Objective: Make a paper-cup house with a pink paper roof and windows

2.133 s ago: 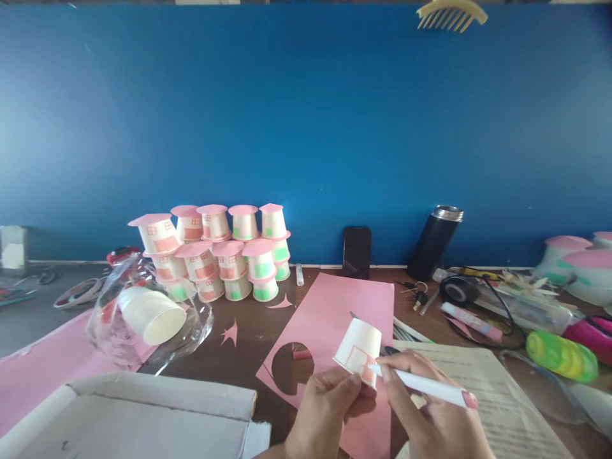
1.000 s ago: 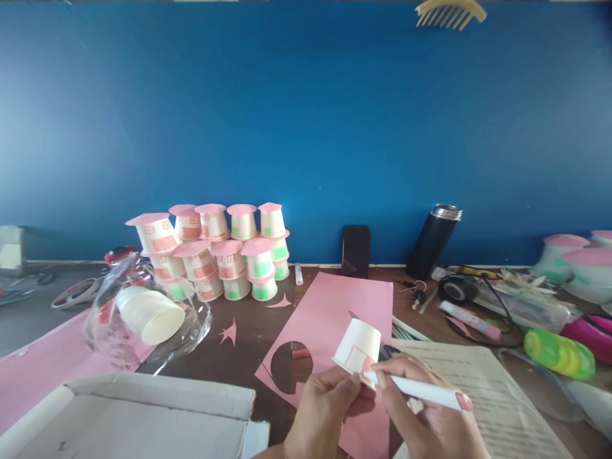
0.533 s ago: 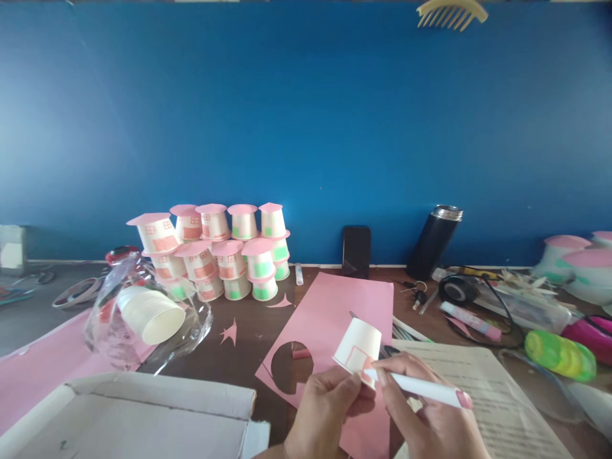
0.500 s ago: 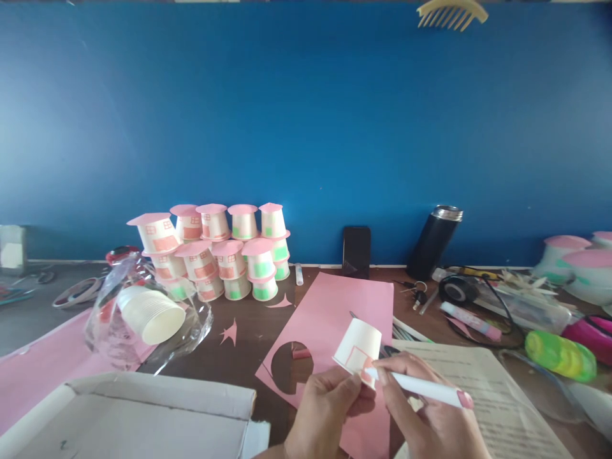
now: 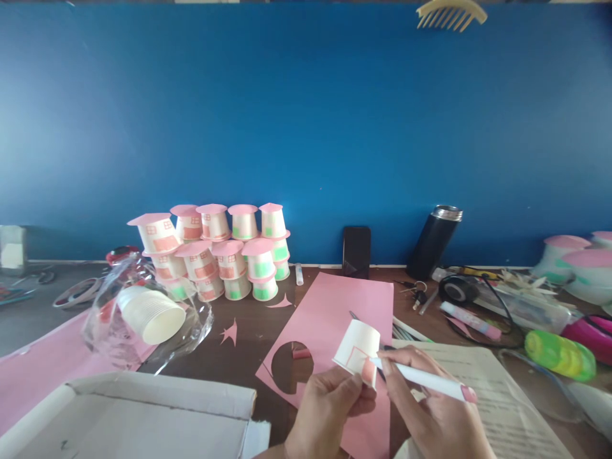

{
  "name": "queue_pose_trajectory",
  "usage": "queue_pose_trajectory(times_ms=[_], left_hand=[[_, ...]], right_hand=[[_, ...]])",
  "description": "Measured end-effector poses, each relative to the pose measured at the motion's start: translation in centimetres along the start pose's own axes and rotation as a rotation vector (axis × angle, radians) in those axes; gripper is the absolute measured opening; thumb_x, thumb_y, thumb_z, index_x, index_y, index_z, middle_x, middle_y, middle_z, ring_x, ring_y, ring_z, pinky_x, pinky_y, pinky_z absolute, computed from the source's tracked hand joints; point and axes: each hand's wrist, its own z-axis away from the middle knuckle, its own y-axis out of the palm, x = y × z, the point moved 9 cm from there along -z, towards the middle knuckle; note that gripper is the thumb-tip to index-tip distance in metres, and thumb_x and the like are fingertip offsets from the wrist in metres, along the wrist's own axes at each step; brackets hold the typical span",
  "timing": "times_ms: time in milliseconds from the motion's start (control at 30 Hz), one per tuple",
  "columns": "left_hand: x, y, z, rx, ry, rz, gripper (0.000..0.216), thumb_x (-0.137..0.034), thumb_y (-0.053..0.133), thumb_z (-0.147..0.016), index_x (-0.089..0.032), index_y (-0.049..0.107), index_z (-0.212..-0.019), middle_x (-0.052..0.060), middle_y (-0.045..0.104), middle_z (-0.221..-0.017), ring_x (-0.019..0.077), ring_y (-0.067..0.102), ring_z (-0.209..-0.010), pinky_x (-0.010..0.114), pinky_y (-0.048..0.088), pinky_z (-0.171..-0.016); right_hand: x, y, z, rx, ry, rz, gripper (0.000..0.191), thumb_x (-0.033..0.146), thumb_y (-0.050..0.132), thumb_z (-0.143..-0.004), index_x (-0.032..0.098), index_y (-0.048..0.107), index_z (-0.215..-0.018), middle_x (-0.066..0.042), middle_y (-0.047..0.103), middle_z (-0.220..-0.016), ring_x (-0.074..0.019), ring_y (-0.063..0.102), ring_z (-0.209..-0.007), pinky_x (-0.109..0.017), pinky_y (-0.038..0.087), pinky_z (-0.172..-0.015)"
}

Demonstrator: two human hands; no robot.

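My left hand [image 5: 327, 408] is closed on the rim of a white paper cup [image 5: 356, 341], held upside down and a little tilted. An orange-pink rectangle is drawn on the cup's side, its right part coloured in. Between the fingers of my right hand [image 5: 430, 401] is a white marker [image 5: 425, 377] with a pink end; its tip is at the right side of the drawing. Beneath the cup lies a pink paper sheet [image 5: 344, 299] with a round hole cut in it. A small pinkish-red piece [image 5: 301, 353], perhaps the marker's cap, is by the hole.
Stacked decorated cups [image 5: 229, 258] with pink paper tops stand at the back left. Nearer are bagged paper cups [image 5: 157, 319] and a white box [image 5: 143, 414]. A phone [image 5: 356, 250], black flask [image 5: 435, 241], keys [image 5: 419, 294], glue stick [image 5: 471, 320] and printed sheet [image 5: 507, 395] lie beyond or right.
The marker tip has shifted slightly up and right on the cup, with my right hand following. My left hand and the cup have hardly moved.
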Motion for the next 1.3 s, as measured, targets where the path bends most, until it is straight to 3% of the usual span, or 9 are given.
queue_pose_trajectory(times_ms=[167,667,1067,1300], left_hand=[[0.1,0.0,-0.1,0.024,0.004,-0.008,0.044,-0.050,0.086,-0.062,-0.008,0.077,-0.070,0.012,0.071,-0.074,0.0175,0.063,-0.072,0.035,0.051,-0.081],[-0.3,0.6,-0.1,0.096,0.043,-0.056,0.042,-0.050,0.079,-0.072,-0.008,0.076,-0.074,0.010,0.068,-0.073,0.0181,0.061,-0.074,0.035,0.050,-0.082],[-0.3,0.2,0.1,0.034,0.022,-0.126,0.047,-0.055,0.080,-0.068,-0.008,0.076,-0.076,0.011,0.070,-0.076,0.0182,0.063,-0.075,0.033,0.051,-0.081],[-0.7,0.3,0.3,-0.006,0.037,-0.176,0.052,-0.061,0.080,-0.062,-0.010,0.073,-0.067,0.007,0.066,-0.067,0.0159,0.060,-0.069,0.032,0.052,-0.078]], right_hand=[[-0.5,0.0,0.1,-0.003,0.019,0.007,0.016,0.034,0.052,-0.096,0.024,0.063,-0.094,-0.003,0.070,-0.086,-0.0189,0.069,-0.082,-0.026,0.054,-0.071],[1.0,0.7,0.3,0.067,0.032,-0.127,0.019,0.034,0.051,-0.095,0.024,0.066,-0.087,-0.001,0.071,-0.078,-0.0165,0.069,-0.070,-0.024,0.055,-0.064],[0.4,0.4,0.2,0.032,0.067,-0.106,0.019,0.037,0.051,-0.095,0.025,0.066,-0.093,0.000,0.069,-0.076,-0.0157,0.067,-0.064,-0.025,0.056,-0.067],[-0.1,0.2,0.1,0.011,0.025,-0.048,0.014,0.032,0.052,-0.096,0.023,0.063,-0.095,-0.001,0.069,-0.082,-0.0162,0.069,-0.071,-0.023,0.054,-0.065]])
